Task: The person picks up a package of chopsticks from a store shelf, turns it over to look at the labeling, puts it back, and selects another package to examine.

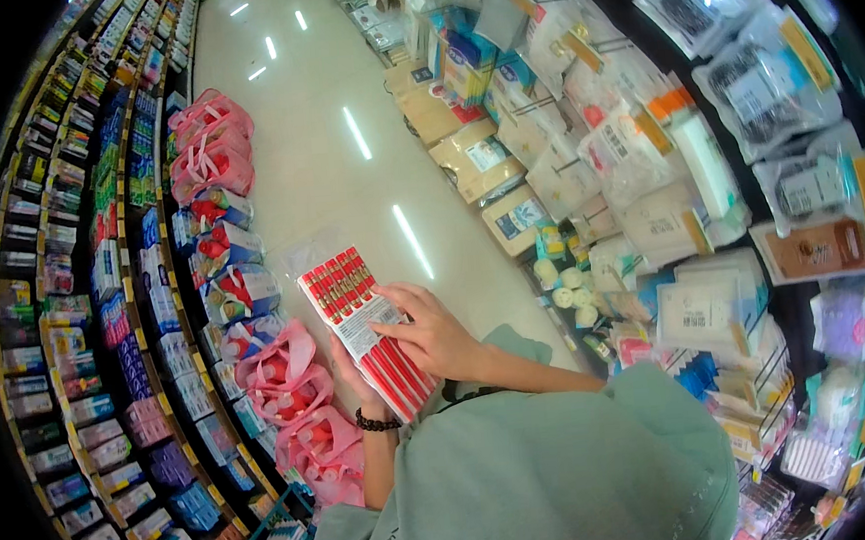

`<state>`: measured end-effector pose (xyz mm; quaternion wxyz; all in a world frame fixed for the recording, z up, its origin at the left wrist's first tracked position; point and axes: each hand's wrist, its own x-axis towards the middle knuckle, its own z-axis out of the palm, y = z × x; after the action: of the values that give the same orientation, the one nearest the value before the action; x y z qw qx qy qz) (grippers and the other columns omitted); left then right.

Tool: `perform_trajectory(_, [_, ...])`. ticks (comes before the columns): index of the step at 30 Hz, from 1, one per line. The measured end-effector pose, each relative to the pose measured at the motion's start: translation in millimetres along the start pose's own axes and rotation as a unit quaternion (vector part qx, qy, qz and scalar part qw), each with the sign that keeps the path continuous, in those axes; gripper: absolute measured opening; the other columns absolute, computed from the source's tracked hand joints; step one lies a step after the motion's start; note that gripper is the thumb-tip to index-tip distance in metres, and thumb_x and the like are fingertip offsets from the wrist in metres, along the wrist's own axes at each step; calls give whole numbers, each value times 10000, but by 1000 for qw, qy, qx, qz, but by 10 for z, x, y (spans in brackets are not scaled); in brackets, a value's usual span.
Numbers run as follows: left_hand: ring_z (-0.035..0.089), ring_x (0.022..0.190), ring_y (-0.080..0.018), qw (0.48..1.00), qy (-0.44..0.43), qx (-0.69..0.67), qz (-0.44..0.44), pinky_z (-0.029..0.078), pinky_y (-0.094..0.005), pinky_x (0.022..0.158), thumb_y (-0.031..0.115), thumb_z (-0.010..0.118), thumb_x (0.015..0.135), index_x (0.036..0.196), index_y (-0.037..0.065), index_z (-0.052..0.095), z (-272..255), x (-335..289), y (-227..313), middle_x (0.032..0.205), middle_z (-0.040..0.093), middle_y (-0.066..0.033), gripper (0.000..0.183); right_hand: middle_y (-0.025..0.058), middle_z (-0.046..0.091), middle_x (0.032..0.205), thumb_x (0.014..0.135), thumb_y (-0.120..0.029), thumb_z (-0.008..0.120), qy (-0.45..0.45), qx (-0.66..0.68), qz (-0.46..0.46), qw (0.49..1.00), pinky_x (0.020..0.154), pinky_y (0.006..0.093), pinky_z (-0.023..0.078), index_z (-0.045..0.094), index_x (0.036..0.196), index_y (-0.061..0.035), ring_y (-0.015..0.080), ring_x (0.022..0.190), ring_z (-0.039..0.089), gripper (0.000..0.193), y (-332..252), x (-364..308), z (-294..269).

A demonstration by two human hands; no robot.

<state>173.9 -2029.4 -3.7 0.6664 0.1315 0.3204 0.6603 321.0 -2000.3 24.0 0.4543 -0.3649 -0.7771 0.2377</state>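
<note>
A flat clear-wrapped pack of red chopsticks, gold-patterned at their upper ends and crossed by a white printed label, is tilted in front of my chest. My left hand, with a dark bead bracelet at the wrist, supports it from its left edge and underside; most of those fingers are hidden behind it. From the right, my right hand grips the pack's right edge, one digit lying across the label and other fingertips near the gold ends. Loose clear plastic wrap sticks out past the pack's top.
Tall shelves of small boxed goods line the left, with pink bagged bundles along their base. Hanging packets and wooden cutting boards fill the right-hand rack. A shiny pale floor runs between them.
</note>
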Motion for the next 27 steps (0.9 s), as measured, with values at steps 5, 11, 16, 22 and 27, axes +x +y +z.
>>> perform_trajectory(5, [562, 1159, -270, 1000, 18, 3, -18, 436, -422, 1026, 492, 299, 1009, 1379, 48, 431, -52, 968, -12, 1313, 550, -141, 593, 175, 539, 1289, 838, 19, 544, -52, 68, 100, 991, 970, 416, 451, 624, 1139, 3, 360, 1186, 505, 312, 677, 589, 155])
perform_trajectory(11, [589, 1123, -258, 997, 22, -29, -66, 477, -405, 984, 496, 316, 1012, 1367, 44, 446, 197, 2311, 281, 1278, 578, -140, 590, 171, 528, 1304, 828, 27, 537, -99, 97, 164, 977, 990, 433, 435, 619, 1156, 0, 357, 1219, 491, 339, 1396, 1661, 276])
perform_trajectory(16, [603, 1086, -260, 997, 36, -55, -40, 490, -403, 963, 487, 314, 1017, 1335, 41, 470, 529, 3369, 553, 1244, 592, -143, 570, 184, 543, 1251, 857, 33, 501, -118, -9, 20, 993, 978, 436, 444, 527, 1266, 3, 363, 1159, 532, 411, 2024, 2609, 308])
perform_trajectory(22, [606, 1069, -215, 999, 4, -28, -31, 474, -370, 968, 450, 320, 1028, 1282, 57, 518, 688, 4489, 772, 1203, 620, -107, 508, 192, 522, 1261, 871, -7, 509, -64, 104, 124, 985, 1000, 442, 409, 505, 1288, 0, 373, 1155, 506, 417, 2530, 3514, 472])
perform_trajectory(27, [619, 1028, -223, 998, 43, -38, -38, 482, -374, 956, 450, 333, 1026, 1207, 67, 555, 880, 5301, 927, 1139, 639, -101, 478, 196, 491, 1298, 859, -13, 515, -59, 64, 108, 990, 1025, 441, 394, 485, 1308, 8, 380, 1187, 473, 450, 3097, 4130, 646])
